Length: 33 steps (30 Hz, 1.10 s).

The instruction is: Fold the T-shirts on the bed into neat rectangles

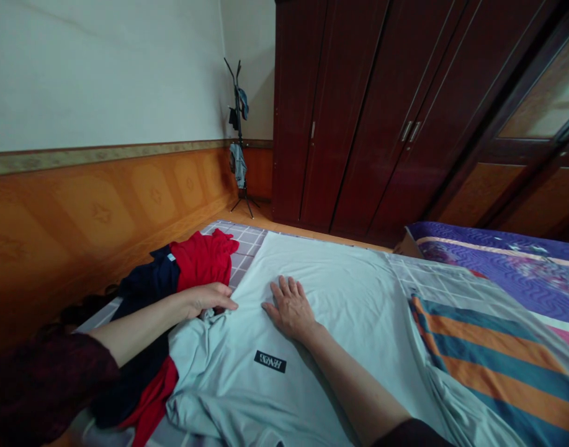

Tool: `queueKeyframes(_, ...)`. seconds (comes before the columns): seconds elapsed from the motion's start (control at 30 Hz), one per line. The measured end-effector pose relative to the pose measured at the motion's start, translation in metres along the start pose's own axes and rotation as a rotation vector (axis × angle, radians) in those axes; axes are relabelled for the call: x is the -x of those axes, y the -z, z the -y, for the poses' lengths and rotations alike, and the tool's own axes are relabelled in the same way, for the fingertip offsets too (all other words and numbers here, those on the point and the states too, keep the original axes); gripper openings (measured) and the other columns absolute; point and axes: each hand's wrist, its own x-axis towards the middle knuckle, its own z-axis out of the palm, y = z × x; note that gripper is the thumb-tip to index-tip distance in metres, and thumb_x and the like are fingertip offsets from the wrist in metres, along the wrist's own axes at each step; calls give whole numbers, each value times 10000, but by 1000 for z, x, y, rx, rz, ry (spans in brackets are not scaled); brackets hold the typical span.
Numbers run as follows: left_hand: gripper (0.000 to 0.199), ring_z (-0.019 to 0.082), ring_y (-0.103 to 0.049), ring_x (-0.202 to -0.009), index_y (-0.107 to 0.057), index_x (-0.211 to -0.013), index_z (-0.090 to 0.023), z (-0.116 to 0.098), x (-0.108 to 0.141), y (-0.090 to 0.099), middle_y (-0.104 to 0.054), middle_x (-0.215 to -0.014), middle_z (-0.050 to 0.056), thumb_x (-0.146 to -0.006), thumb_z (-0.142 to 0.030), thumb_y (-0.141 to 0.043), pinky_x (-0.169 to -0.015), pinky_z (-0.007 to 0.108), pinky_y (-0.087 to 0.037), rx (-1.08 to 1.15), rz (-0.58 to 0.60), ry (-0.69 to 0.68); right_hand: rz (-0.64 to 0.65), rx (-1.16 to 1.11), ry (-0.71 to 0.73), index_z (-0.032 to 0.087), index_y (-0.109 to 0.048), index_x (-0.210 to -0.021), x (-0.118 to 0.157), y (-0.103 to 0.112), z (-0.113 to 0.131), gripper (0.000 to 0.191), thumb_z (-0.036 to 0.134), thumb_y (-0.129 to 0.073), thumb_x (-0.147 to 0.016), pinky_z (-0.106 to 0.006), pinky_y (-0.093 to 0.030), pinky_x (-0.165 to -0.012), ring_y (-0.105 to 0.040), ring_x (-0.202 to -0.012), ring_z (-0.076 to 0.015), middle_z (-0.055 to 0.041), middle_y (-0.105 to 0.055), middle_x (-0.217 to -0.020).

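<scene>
1 coat rack point(240, 134) | 1 pale shirt point(353, 298) | left hand point(212, 298) pinching it, right hand point(291, 309) flat

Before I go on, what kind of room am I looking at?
Most likely a bedroom: tall dark wardrobe doors line the far wall, a coat stand holds garments in the corner, and a purple floral cover lies spread at the right.

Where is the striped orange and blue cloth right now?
In the head view, the striped cloth lies at the right, beside the pale shirt, nearer than the purple bedding.
</scene>
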Motion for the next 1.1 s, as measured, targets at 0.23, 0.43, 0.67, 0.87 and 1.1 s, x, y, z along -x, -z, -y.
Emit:
queueKeyframes(0.23,204,166,-597,-646,-475,-751,-185,2,21,0,-580,-663,-7,-714,-383,-502,-552,241,-433,-407,-168,-26,10,-13,3,149,-392,-1385,0,2,-1,628,561,-302,-920,-524,-173,-1077,-230,-1359,-353,-170,-310,-1480)
queueKeyframes(0.43,112,293,-571,-1006,-544,-796,-202,-16,29,-9,-626,-871,62,-685,-200,-558,-864,401,-413,-754,-339,-108,7,-41,18,124,-409,-1371,1,3,-1,633,556,-303,-920,-540,-169,-1072,-228,-1353,-375,-195,-313,-1471)
queueKeyframes(0.67,477,216,-328,-1342,-386,-1369,-132,-25,-34,-72,-403,-1435,124,-903,-229,-348,-1104,381,-258,-1010,-391,-517,-2,-38,72,152,-319,-1427,4,3,-3,595,484,-318,-934,-481,-185,-1084,-253,-1352,-320,-143,-322,-1480)
queueKeyframes(0.87,611,286,-137,-1413,-296,-1447,-142,10,-71,-69,-223,-1524,118,-927,-459,-338,-1129,476,-155,-1035,-418,-417,-20,43,-228,198,-445,-1345,2,21,-81,580,559,-376,-896,-423,-205,-1069,-293,-1329,-276,-104,-385,-1447)
queueKeyframes(1.1,650,300,-100,-1417,-288,-1457,-171,23,-75,-62,-196,-1536,84,-923,-542,-293,-1131,470,-148,-1101,-435,-426,-159,158,-783,15,-429,-1321,22,36,-163,596,445,-284,-933,-570,-231,-960,-340,-1245,-423,-303,-418,-1331)
